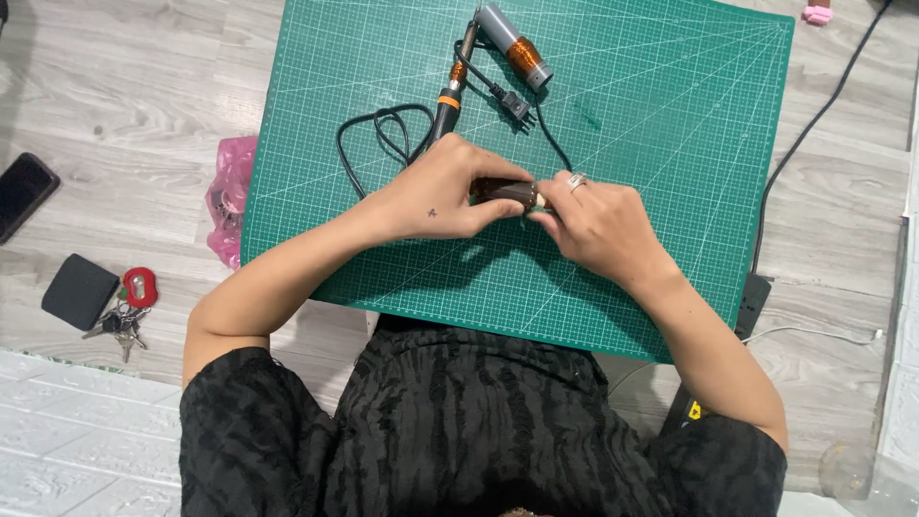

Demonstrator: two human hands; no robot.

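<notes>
**Both hands working a small dark cylinder over the cutting mat**

The left hand (436, 196) and the right hand (598, 225) are meeting over the middle of the green cutting mat (670, 144), each grip clenching one end of a small dark brown cylinder (507, 191) lying sideways between them. The left fingers are wrapping over the piece from above; the right fingertips are pinching the pale tip at its other end. How much of the piece is resting on the mat cannot be told.

Behind the hands a soldering iron (450, 91) with an orange collar is lying on the mat, its black cord (383, 134) looping beside it, and a grey tube wound with copper wire (515, 46) is lying near the mat's far edge.

To do this well, the left hand should be steadying the body firmly while the right is making only small, light movements at the tip, keeping both wrists low and well clear of the iron.

Off the mat, a pink bag (230, 196), a phone (24, 191) and keys (124, 316) are lying on the worktop.
</notes>
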